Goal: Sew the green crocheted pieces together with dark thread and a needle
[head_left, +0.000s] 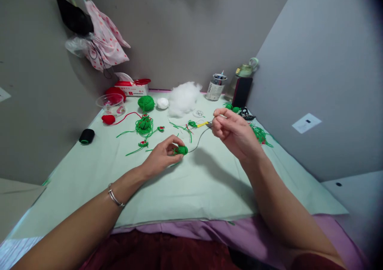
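My left hand [165, 152] pinches a small green crocheted piece [182, 150] just above the tabletop. A dark thread [198, 142] runs from that piece in a loose curve up to my right hand [229, 130]. The right hand is raised, its fingers closed on the thread's far end; whether a needle is in them is too small to see. Behind the thread lies a yellow-handled tool [202, 124], partly covered by the right hand. Green yarn scraps [189, 130] lie beside it. Left of my left hand are small green-and-red crocheted pieces [143, 144] with loose tails.
At the back are a green yarn ball [146, 103], white stuffing [184, 98], a pen cup [216, 87] and a bottle [243, 76] behind a dark phone [242, 92]. A plastic tub [110, 104], red yarn [108, 119] and black thread spool [86, 136] stand left. Tangled green yarn [261, 135] lies right.
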A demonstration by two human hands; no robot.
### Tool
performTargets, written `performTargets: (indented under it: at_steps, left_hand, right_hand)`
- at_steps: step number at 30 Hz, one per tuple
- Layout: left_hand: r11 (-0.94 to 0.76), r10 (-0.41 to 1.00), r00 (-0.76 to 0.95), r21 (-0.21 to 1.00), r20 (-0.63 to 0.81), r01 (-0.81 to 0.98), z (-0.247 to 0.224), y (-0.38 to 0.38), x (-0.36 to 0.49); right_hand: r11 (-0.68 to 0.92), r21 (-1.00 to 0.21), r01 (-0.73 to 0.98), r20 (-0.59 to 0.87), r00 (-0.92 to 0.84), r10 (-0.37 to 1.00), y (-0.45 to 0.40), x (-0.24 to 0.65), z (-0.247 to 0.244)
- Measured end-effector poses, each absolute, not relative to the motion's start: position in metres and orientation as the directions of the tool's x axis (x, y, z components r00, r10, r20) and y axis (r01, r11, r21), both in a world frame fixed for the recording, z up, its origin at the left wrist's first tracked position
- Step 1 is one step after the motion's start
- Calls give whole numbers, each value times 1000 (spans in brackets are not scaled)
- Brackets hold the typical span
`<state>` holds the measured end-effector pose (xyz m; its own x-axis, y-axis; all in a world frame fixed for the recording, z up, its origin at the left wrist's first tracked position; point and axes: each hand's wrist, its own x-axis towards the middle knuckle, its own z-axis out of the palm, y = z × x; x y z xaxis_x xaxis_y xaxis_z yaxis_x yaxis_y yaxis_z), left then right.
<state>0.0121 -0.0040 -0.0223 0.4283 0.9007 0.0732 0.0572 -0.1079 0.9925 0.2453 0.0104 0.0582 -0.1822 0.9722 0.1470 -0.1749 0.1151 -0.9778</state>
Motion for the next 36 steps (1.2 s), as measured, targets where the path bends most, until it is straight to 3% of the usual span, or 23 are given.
performTargets:
  at_steps: [7,14,21,31,36]
  left_hand:
    - [-93,942,315,991,120,-98,-14,3,3]
    - [-59,953,283,982,110,-182,-14,4,2]
    - [-102,952,270,981,144,-164,-15,6,1]
    - [-167,947,252,976,198,-139,-15,6,1]
    - [-32,962,259,979,85,-200,-15,4,3]
  right_hand:
    - [310,-943,119,263,-299,917,-5,224,41]
    - [524,-712,467,374,-380,846,-8,214,22]
    - [525,-669,526,331,-422,844,-9,213,20]
    - [457,-700,548,240,-422,874,-12,210,24]
    - [426,-747,510,238,-394,888,-10,207,19]
